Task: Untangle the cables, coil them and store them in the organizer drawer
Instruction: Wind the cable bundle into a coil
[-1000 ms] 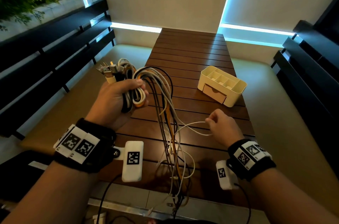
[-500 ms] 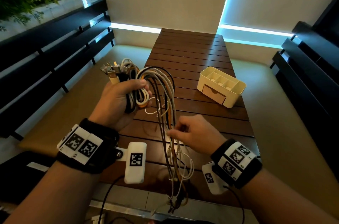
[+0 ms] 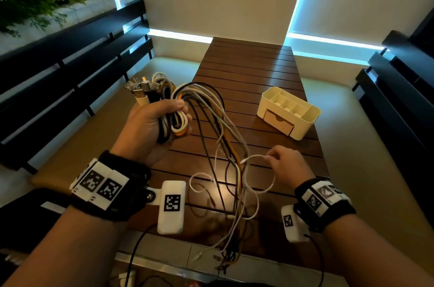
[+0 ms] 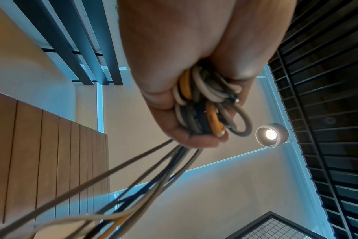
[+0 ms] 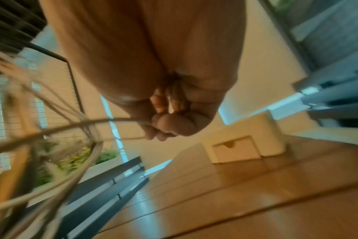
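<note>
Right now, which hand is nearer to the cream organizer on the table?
Right. The right hand pinches a white cable just in front of the organizer; the left hand grips the cable bundle farther away, off its left side.

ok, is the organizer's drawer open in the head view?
No: the drawer front sits flush in the cream organizer on the table, and nothing has been put into it.
</note>
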Motion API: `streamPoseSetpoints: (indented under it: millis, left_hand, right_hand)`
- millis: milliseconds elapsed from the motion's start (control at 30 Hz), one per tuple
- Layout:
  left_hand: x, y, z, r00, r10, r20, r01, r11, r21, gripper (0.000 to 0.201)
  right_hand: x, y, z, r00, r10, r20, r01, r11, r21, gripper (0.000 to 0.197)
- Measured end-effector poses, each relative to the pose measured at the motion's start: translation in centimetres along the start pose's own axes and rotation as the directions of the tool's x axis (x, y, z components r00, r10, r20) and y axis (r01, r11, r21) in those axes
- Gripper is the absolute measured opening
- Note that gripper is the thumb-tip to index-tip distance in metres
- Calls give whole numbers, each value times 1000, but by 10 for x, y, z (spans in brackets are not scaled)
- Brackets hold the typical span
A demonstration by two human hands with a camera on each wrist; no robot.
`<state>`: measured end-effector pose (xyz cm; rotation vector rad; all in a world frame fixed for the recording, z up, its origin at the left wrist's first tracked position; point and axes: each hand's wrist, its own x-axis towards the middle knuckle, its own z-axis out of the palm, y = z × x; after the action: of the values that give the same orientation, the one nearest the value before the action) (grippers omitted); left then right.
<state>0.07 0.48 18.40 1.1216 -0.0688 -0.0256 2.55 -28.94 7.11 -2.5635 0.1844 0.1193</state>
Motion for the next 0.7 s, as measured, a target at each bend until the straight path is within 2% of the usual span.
streamPoseSetpoints:
  millis: [67, 133, 267, 367, 433, 500, 533, 600, 633, 700]
  left_hand:
    - [0, 3, -1, 1000, 13, 2, -13, 1000, -5, 7]
    - [-1, 8, -1, 999, 30, 11, -30, 999, -17, 7]
    - [0, 14, 0, 999, 24, 45, -23, 1000, -15, 7]
    - [-2, 5, 10, 998, -11, 58, 12, 1000, -5, 7]
    - [-4, -1, 19, 998, -29, 64, 29, 1000, -3, 7]
    - [-7, -4, 28, 996, -46, 79, 47, 999, -13, 4]
    - [-8, -6, 31, 995, -48, 88, 50, 999, -15, 4]
    - [-10, -10, 36, 992, -56, 112, 56, 998, 4, 5]
    - [-11, -11, 39, 989, -63, 131, 62, 998, 14, 4]
    - [-13, -12, 45, 981, -77, 177, 73, 997, 26, 6]
  right_hand:
    - [13, 26, 1, 981, 194, -20, -195, 971, -140, 16]
    - [16, 45, 1, 948, 319, 24, -299, 911, -286, 20]
    - [14, 53, 1, 943, 315, 109, -251, 887, -388, 29]
    - [11, 33, -3, 964, 257, 67, -214, 902, -375, 29]
    - [9, 11, -13, 996, 72, -56, -83, 968, -237, 23]
    - [0, -18, -29, 963, -157, -220, 169, 985, 40, 8]
    - [-7, -34, -38, 922, -238, -304, 300, 938, 175, 9]
    - [-22, -65, -56, 859, -341, -382, 493, 751, 438, 20]
    - [-29, -78, -62, 843, -399, -361, 538, 637, 552, 29]
    - [-36, -98, -68, 805, -535, -255, 530, 458, 714, 54]
